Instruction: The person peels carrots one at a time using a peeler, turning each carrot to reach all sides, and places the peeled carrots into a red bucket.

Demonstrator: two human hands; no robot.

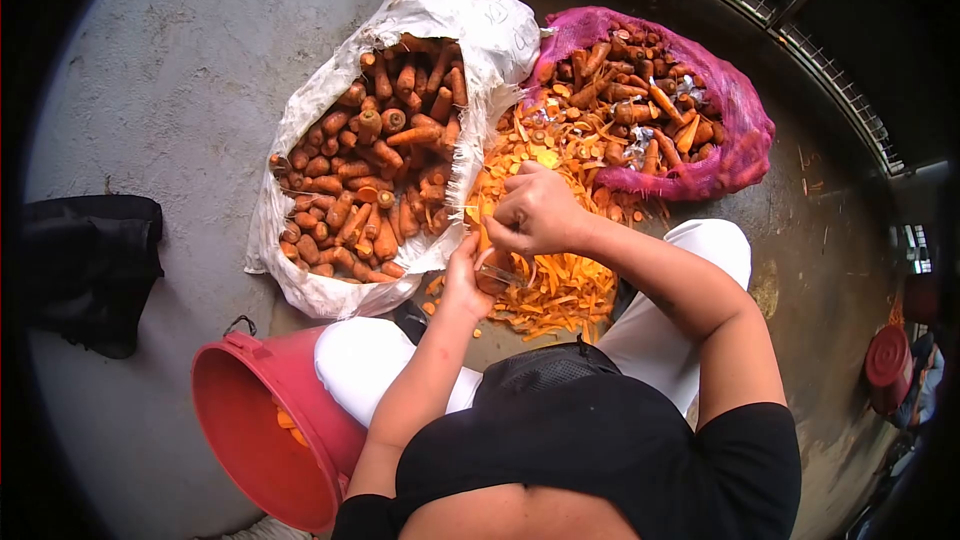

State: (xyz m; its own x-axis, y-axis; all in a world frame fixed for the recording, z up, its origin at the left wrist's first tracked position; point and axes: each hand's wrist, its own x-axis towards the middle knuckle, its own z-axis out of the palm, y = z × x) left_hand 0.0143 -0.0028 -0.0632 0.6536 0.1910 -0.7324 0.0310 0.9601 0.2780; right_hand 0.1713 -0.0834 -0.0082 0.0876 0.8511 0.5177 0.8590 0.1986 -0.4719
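Observation:
Above a heap of orange peelings [560, 290], my two hands are close together in front of my knees. My left hand [467, 280] is closed around a carrot, of which an orange part [480, 220] shows between the hands. My right hand [537, 210] is curled into a fist just above and to the right of it; what it grips is too small to make out. To the left of the hands, a white sack [300, 130] lies open with many unpeeled carrots [385, 150] in it. A pink mesh sack [745, 130] with more carrots lies at the upper right.
A red bucket [250, 350] with a few orange pieces inside leans beside my left knee. Dark cloth [90, 260] hangs at the far left. A metal grating [830, 70] runs along the upper right, and a red container [888, 368] stands at the far right.

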